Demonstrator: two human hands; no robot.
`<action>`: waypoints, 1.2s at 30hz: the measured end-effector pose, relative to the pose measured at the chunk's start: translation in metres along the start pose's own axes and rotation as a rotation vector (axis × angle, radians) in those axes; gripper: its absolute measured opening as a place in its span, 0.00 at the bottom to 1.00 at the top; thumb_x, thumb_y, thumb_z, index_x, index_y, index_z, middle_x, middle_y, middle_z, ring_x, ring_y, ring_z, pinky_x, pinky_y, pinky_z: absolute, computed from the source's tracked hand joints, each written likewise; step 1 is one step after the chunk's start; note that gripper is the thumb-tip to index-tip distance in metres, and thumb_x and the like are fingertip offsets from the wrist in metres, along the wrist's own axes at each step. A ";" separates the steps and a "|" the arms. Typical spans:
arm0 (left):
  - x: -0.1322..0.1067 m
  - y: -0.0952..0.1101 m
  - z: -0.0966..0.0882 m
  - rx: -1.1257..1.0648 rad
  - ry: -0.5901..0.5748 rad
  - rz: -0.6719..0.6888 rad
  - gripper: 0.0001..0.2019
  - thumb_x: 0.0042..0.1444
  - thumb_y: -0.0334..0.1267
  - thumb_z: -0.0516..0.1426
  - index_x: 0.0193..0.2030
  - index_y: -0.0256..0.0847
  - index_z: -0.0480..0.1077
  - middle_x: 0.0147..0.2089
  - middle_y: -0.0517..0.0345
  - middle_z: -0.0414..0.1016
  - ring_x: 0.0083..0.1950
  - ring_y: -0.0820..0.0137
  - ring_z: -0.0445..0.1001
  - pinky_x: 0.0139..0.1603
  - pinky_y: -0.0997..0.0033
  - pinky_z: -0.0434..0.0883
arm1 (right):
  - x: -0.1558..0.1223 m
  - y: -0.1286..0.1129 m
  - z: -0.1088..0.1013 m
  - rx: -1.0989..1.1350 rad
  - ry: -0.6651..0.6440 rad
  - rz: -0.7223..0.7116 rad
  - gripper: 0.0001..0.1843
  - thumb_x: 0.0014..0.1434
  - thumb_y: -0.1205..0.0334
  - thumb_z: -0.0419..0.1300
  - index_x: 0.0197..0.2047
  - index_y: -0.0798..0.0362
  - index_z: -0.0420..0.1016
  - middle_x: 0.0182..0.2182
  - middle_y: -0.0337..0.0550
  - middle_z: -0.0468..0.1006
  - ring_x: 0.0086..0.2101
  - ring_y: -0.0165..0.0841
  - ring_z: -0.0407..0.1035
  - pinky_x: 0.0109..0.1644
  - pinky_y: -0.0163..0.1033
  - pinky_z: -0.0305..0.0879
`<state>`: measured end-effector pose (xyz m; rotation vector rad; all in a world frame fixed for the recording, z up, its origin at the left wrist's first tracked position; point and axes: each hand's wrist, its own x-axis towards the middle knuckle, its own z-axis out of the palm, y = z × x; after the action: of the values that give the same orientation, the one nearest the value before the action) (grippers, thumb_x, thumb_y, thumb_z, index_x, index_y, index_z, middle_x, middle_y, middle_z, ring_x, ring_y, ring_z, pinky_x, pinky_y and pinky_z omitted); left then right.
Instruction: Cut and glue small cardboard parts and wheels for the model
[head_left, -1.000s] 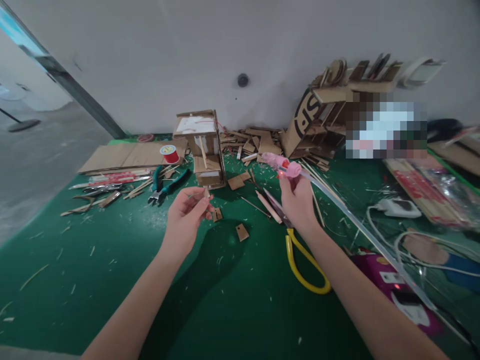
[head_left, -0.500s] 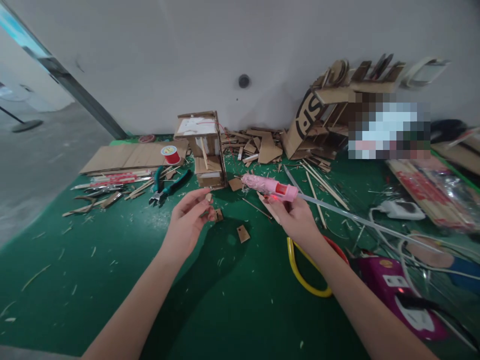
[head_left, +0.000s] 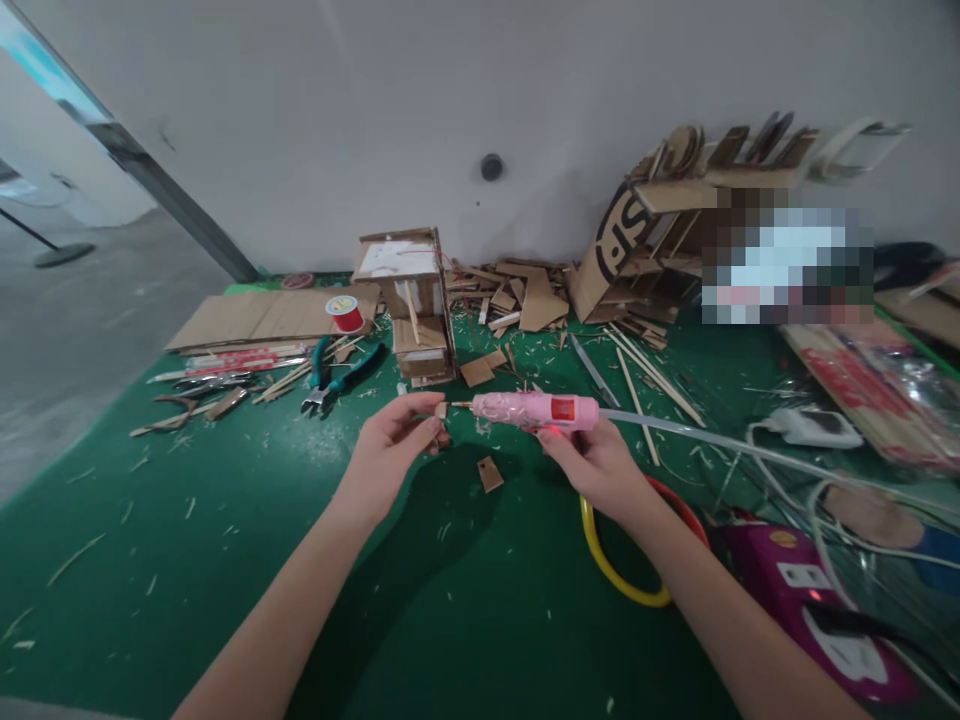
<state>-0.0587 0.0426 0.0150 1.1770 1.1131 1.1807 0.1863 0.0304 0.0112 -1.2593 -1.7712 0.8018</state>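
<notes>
My right hand point(head_left: 596, 455) is wrapped round a pink hot glue gun point(head_left: 517, 408), held level with its nozzle pointing left. A long clear glue stick point(head_left: 697, 432) runs out of its back end. Between the thumb and fingers of my left hand point(head_left: 397, 440) is a small cardboard piece point(head_left: 441, 411). The nozzle tip meets or almost meets this piece; I cannot tell if they touch. On the green table below lies a small cardboard rectangle point(head_left: 490, 475) with a hole. Just behind my hands stands a cardboard structure point(head_left: 418, 330) with a wooden stick in it.
Teal-handled pliers point(head_left: 330, 380) and a red thread spool point(head_left: 345, 314) lie to the left. Cardboard scraps point(head_left: 525, 295) line the wall. A larger cardboard model point(head_left: 622, 245) stands back right. A purple power strip point(head_left: 817, 600), cables and a yellow-and-red ring point(head_left: 622, 585) are at right.
The glue gun has come down and turned level, its nozzle now at the cardboard piece in my left hand. The view has shifted slightly.
</notes>
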 end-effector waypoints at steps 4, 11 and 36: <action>0.000 -0.001 0.001 -0.001 -0.008 0.000 0.12 0.54 0.39 0.63 0.45 0.43 0.75 0.36 0.58 0.75 0.34 0.73 0.73 0.34 0.72 0.70 | 0.000 -0.006 -0.001 -0.038 -0.033 0.006 0.13 0.61 0.57 0.55 0.44 0.53 0.76 0.22 0.37 0.69 0.21 0.30 0.59 0.24 0.35 0.58; 0.000 -0.002 0.000 0.000 -0.022 -0.008 0.11 0.54 0.39 0.63 0.45 0.42 0.75 0.37 0.58 0.74 0.34 0.73 0.73 0.35 0.72 0.70 | 0.001 -0.006 0.000 -0.043 -0.027 -0.022 0.12 0.62 0.57 0.54 0.41 0.53 0.77 0.21 0.36 0.68 0.21 0.30 0.60 0.25 0.35 0.57; 0.000 -0.004 0.001 0.021 -0.038 -0.013 0.11 0.56 0.39 0.62 0.46 0.42 0.74 0.39 0.58 0.74 0.34 0.74 0.74 0.35 0.74 0.69 | -0.002 -0.003 0.001 -0.039 -0.038 -0.010 0.11 0.62 0.57 0.55 0.39 0.55 0.75 0.19 0.34 0.62 0.20 0.28 0.55 0.23 0.34 0.51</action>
<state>-0.0578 0.0425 0.0115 1.2016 1.1060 1.1346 0.1844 0.0280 0.0125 -1.2671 -1.8308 0.7936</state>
